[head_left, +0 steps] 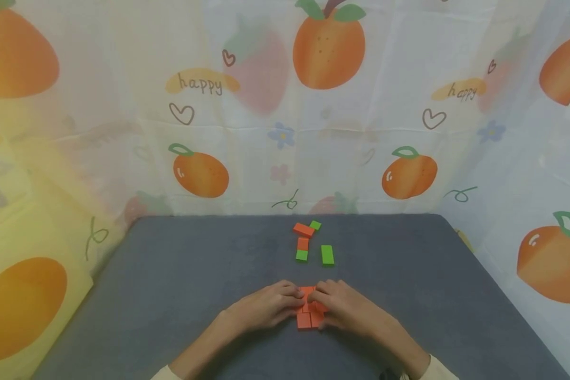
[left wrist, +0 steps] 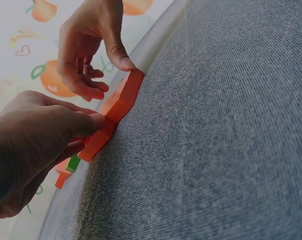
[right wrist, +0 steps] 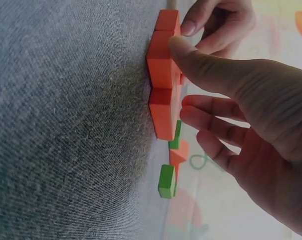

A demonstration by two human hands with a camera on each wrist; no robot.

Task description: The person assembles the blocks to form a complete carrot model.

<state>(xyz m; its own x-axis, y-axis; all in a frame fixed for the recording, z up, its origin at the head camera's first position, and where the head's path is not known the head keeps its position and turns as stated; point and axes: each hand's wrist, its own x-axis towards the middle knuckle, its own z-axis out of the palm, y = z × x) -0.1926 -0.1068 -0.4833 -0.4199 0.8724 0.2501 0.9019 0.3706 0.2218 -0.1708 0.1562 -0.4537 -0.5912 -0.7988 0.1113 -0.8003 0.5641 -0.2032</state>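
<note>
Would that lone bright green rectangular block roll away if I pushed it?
The bright green rectangular block would probably slide rather than roll, having flat faces. It lies low, so tipping seems unlikely. The textured grey fabric surface may drag on it.

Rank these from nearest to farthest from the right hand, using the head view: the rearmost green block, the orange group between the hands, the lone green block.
1. Orange group: touching the right hand, on its left side.
2. Lone green block: beyond the hand, standing apart.
3. Rearmost green block: beyond both, slightly further left.
</note>
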